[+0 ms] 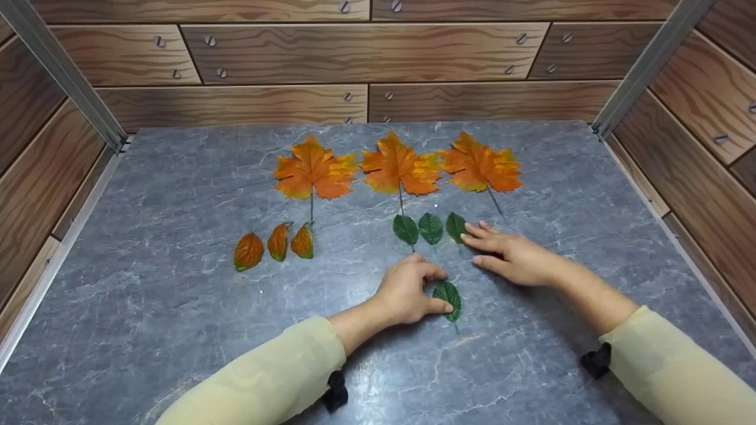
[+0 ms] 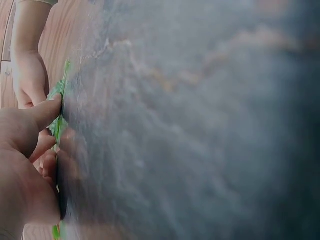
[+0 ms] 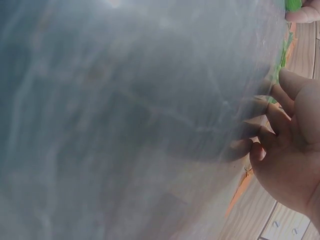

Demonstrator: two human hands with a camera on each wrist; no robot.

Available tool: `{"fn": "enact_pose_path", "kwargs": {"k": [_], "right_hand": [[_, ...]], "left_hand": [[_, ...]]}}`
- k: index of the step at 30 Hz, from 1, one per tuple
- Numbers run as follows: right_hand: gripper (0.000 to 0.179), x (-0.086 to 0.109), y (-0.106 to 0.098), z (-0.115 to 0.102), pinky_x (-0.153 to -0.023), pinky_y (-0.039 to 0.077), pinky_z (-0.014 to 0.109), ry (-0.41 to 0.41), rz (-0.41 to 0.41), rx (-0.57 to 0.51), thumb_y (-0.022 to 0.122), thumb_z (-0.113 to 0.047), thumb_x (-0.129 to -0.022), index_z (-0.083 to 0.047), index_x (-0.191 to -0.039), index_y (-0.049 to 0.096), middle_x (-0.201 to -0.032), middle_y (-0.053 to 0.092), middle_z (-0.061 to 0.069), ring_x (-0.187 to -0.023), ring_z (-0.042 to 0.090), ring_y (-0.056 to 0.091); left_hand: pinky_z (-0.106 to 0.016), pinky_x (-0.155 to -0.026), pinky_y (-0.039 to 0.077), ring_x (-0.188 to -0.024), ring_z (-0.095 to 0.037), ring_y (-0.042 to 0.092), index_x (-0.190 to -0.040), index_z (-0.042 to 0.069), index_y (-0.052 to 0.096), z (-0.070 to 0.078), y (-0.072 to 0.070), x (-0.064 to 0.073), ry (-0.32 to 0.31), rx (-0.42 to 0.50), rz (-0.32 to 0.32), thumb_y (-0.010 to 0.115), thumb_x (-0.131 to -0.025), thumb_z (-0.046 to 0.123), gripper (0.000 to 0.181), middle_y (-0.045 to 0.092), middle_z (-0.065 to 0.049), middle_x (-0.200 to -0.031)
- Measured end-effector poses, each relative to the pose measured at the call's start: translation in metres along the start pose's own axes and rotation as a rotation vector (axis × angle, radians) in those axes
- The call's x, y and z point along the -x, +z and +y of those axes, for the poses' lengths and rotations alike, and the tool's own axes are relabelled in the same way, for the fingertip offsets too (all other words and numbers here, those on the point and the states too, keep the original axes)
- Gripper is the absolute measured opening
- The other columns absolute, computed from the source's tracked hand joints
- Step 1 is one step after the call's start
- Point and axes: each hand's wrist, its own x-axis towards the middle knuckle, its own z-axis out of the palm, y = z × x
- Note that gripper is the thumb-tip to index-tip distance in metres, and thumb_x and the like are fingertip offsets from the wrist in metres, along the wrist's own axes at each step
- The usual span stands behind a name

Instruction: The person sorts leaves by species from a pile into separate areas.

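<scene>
My left hand [image 1: 407, 292] has its thumb on a green leaf [image 1: 447, 302], with the bent index finger by the leaf's upper edge. In the left wrist view that thumb lies close over the tabletop, green showing behind it. Fingers spread, my right hand [image 1: 517, 257] rests low on the table, fingertips at the edge of another green leaf [image 1: 455, 226]. To its left lie two more green leaves, one in the middle [image 1: 430, 228] and one leftmost [image 1: 405, 229]. In the right wrist view the right fingers are extended and lightly bent.
Across the back, three orange maple leaves lie in a row: left [image 1: 313, 171], middle [image 1: 400, 168] and right [image 1: 481, 165], stems toward me. Three small brown-orange leaves [image 1: 248, 251] lie at the left. Wood-patterned panels [image 1: 366, 53] surround the grey marbled table [image 1: 177, 330].
</scene>
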Motion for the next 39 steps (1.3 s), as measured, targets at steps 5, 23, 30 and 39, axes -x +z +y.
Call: {"fn": "enact_pose_path", "kwargs": {"k": [5, 23, 30, 39], "right_hand": [[0.052, 0.0003, 0.0003, 0.0000, -0.122, 0.018, 0.070, 0.008, -0.002, -0.003, 0.057, -0.031, -0.112, -0.012, -0.160, 0.048, -0.172, 0.030, 0.009, -0.158, 0.043, 0.020], [0.052, 0.0003, 0.0009, 0.0003, -0.120, 0.017, 0.075, 0.005, 0.011, 0.007, 0.058, -0.031, -0.112, -0.011, -0.159, 0.049, -0.171, 0.031, 0.010, -0.157, 0.044, 0.021], [0.052, 0.0001, 0.0007, 0.0005, -0.121, 0.018, 0.072, 0.004, 0.011, 0.003, 0.058, -0.031, -0.112, -0.011, -0.159, 0.049, -0.171, 0.031, 0.010, -0.157, 0.044, 0.022], [0.052, 0.0005, 0.0001, 0.0001, -0.121, 0.016, 0.074, 0.024, -0.001, -0.001, 0.057, -0.032, -0.112, -0.013, -0.160, 0.048, -0.172, 0.030, 0.009, -0.158, 0.042, 0.020]], "left_hand": [[-0.028, -0.086, 0.048, -0.092, -0.009, 0.058, -0.121, 0.017, 0.082, 0.0003, -0.0002, 0.0000, -0.005, -0.003, -0.011, 0.096, -0.080, 0.035, 0.047, 0.065, 0.004, -0.104], [-0.031, -0.089, 0.047, -0.091, -0.008, 0.057, -0.114, 0.018, 0.080, 0.0009, -0.0015, 0.0012, -0.011, -0.011, -0.021, 0.095, -0.081, 0.035, 0.040, 0.063, 0.005, -0.103], [-0.031, -0.090, 0.047, -0.091, -0.008, 0.057, -0.109, 0.019, 0.077, 0.0003, -0.0020, 0.0008, -0.020, 0.011, -0.015, 0.096, -0.080, 0.034, 0.038, 0.062, 0.006, -0.105], [-0.037, -0.096, 0.049, -0.099, -0.013, 0.061, -0.108, 0.019, 0.075, 0.0025, -0.0009, 0.0026, -0.015, -0.003, -0.005, 0.095, -0.081, 0.034, 0.037, 0.063, 0.005, -0.108]]}}
